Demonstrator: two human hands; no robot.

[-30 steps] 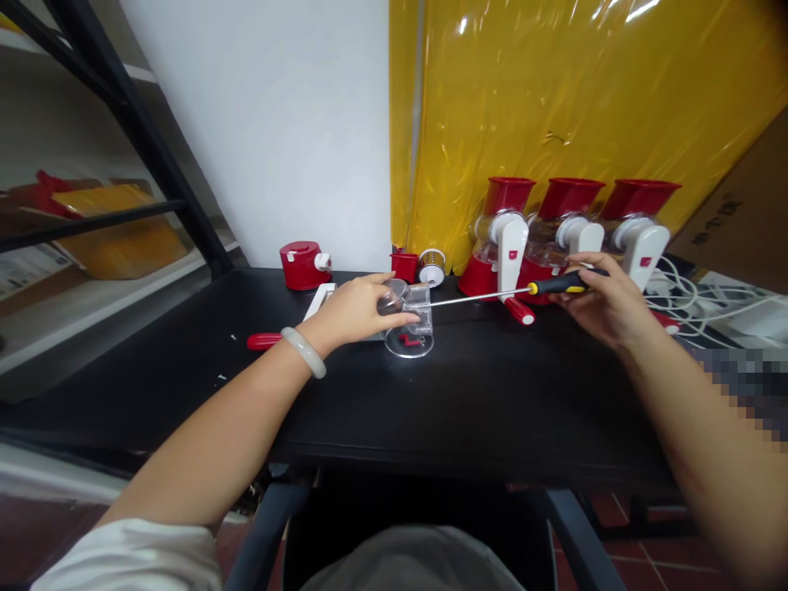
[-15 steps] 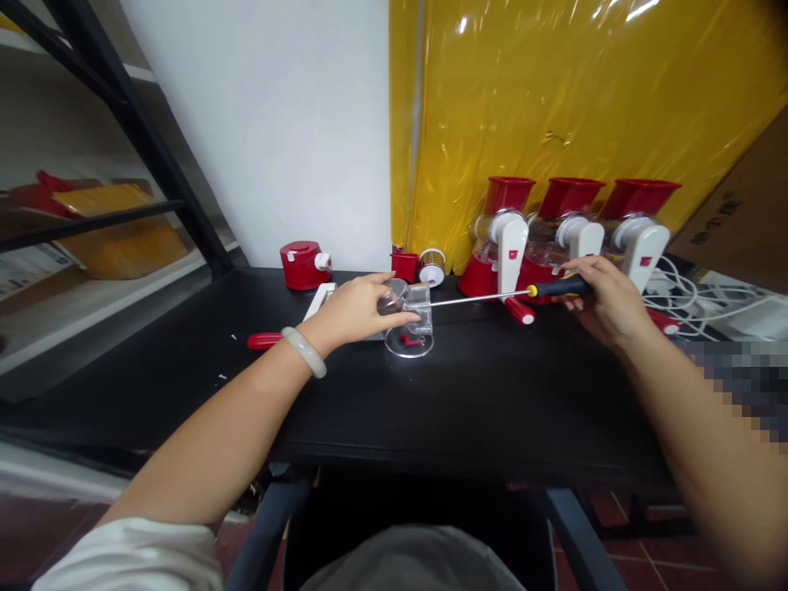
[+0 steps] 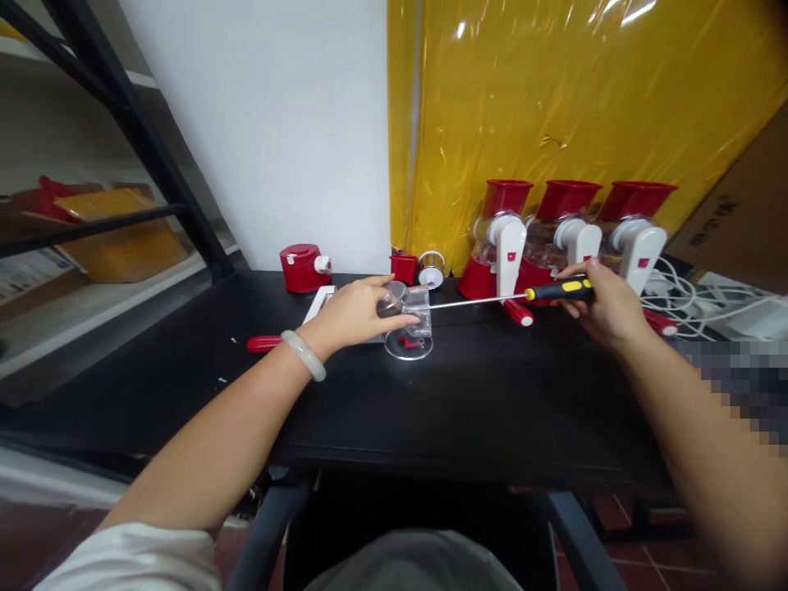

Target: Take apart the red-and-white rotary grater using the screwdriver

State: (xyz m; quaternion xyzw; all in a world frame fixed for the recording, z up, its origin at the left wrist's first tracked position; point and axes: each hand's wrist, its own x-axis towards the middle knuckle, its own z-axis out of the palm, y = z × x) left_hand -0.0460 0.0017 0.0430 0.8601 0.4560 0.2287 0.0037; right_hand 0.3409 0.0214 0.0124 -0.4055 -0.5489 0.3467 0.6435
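My left hand is closed around a clear plastic grater body, which lies on its side on the black table. Its round clear rim faces me, with a small red piece showing through it. In my right hand is a screwdriver with a black and yellow handle. The long steel shaft points left and its tip meets the clear body's right side; the exact contact point is too small to make out. Partly behind my left hand lies a white crank handle with a red grip.
Three rotary graters with red hoppers stand at the back right, near white cables. A red base sits at the back left. Behind the clear body are a small red part and a grater drum.
The screwdriver handle has turned in my right hand, so its yellow patches now show. My left hand and the clear body stay in place.
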